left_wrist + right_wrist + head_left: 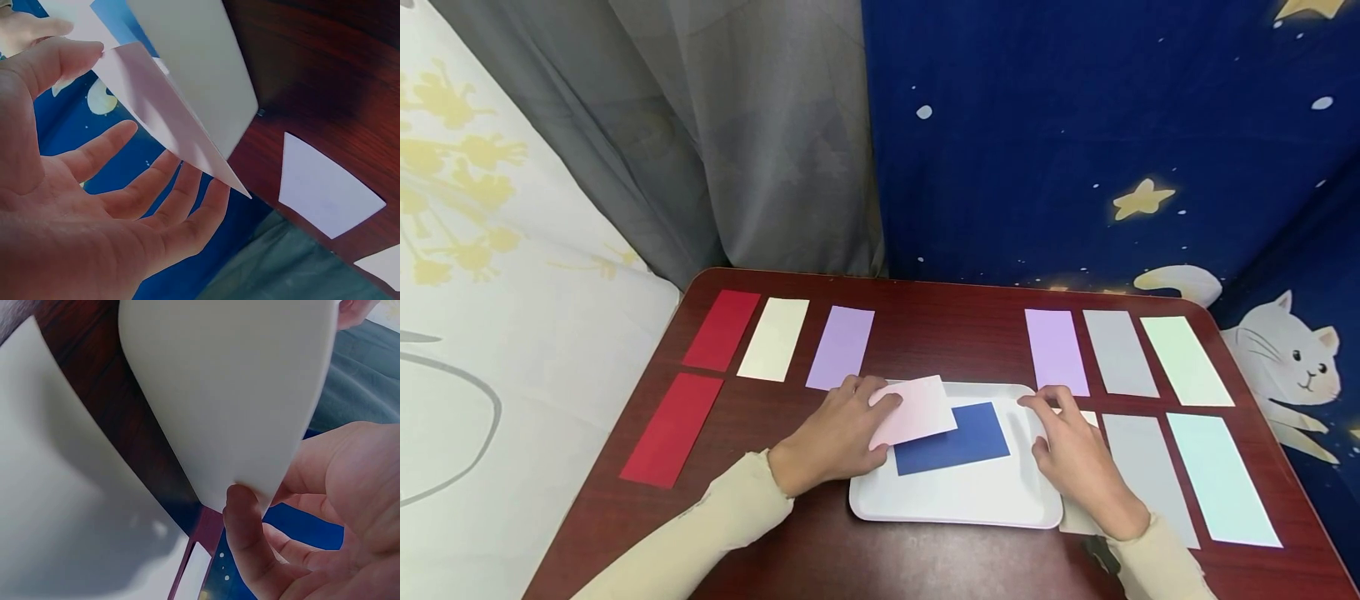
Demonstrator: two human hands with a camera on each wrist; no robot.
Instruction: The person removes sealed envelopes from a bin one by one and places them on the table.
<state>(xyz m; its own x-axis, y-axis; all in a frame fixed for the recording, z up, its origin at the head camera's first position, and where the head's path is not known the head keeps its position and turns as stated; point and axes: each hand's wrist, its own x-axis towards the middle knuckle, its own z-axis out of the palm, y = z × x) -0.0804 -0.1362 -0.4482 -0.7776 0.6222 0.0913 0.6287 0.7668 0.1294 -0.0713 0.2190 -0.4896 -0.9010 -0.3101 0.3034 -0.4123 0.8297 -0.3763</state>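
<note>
My left hand (835,433) holds a pale pink paper card (917,408) by its left side, tilted above the white tray (955,504). In the left wrist view the thumb is at one edge of the pink card (156,112) and fingertips meet another edge. A dark blue card (985,433) lies in the tray, partly hidden under the pink one. My right hand (1078,458) grips the tray's right rim near its far corner. From the right wrist, a fingertip shows over the rim of the tray (231,394).
On the left of the table lie two red cards (722,329), a cream card (773,337) and a purple card (841,346). To the right are a lilac card (1056,350), grey cards (1122,354) and pale green-blue cards (1225,479). A cream card is partly under my right hand. Curtains hang behind.
</note>
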